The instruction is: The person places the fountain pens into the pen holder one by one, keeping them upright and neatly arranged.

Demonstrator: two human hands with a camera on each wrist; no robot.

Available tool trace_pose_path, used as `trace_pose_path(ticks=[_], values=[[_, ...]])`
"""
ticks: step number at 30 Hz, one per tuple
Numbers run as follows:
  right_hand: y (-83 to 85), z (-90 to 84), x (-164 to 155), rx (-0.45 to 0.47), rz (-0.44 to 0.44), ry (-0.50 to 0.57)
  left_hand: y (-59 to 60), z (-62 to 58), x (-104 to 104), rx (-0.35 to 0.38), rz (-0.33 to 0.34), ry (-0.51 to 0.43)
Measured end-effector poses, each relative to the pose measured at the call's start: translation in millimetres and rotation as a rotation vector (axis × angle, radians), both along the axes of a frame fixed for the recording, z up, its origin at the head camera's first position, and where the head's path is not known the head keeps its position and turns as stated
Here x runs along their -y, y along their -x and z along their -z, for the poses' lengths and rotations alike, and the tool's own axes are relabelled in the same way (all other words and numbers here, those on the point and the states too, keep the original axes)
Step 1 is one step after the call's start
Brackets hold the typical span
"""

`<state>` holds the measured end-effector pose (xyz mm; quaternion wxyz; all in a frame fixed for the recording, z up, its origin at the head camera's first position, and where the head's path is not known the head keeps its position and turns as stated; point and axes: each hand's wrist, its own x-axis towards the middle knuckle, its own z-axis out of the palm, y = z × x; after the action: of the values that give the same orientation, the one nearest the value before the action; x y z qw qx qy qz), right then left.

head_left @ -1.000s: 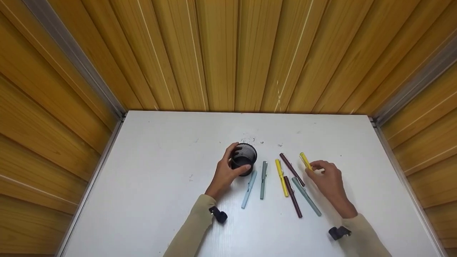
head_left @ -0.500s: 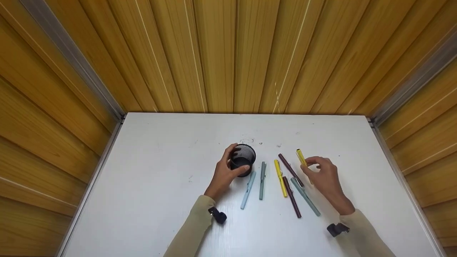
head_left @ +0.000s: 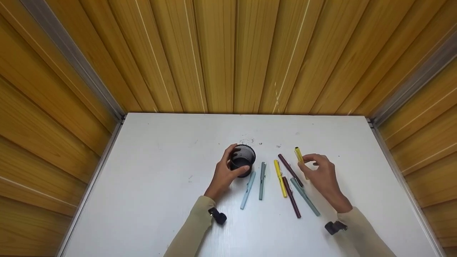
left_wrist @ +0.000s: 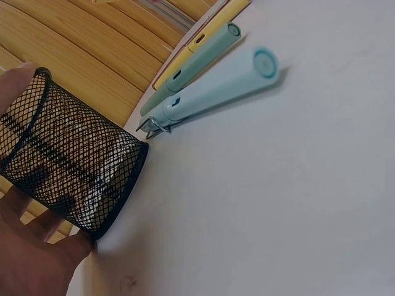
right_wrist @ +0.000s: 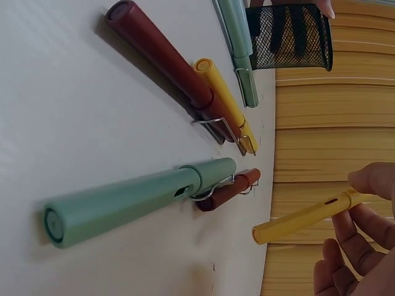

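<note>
My left hand (head_left: 225, 175) grips a black mesh pen cup (head_left: 245, 151) standing on the table, thumb over the near rim and fingers round the far side. Through the mesh (left_wrist: 80, 148) no pens show inside. My right hand (head_left: 325, 175) pinches a yellow pen (head_left: 298, 152) between thumb and fingers, holding it tilted above the table; part of it is hidden behind the fingers. In the right wrist view that yellow pen (right_wrist: 299, 222) points one end toward the tabletop. Between my hands lie a light blue pen (head_left: 247, 191) and a grey-green pen (head_left: 262, 182), close by the cup.
Nearer my right hand lie another yellow pen (head_left: 280, 176), two maroon pens, one upper (head_left: 288, 167) and one lower (head_left: 292, 200), and a second green pen (head_left: 306, 198). Wood-look panels (head_left: 217, 57) wall the white table (head_left: 160, 171) at the back and sides.
My right hand has moved slightly left and away from me with the yellow pen, which now stands more upright. The left hand and the cup stay where they were.
</note>
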<state>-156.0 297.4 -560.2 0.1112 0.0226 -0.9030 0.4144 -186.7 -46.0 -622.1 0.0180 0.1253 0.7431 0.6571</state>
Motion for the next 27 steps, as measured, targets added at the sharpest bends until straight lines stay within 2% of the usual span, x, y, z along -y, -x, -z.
trace_pose_path(ticks=[14,27], values=[[3.6,-7.0,11.5,-0.073,-0.029,0.050,-0.2,1.3,-2.4,0.006,-0.007,0.006],[11.4,-13.3,32.6,-0.084,-0.070,0.105,-1.1,-1.5,-0.5,0.007,-0.011,0.004]])
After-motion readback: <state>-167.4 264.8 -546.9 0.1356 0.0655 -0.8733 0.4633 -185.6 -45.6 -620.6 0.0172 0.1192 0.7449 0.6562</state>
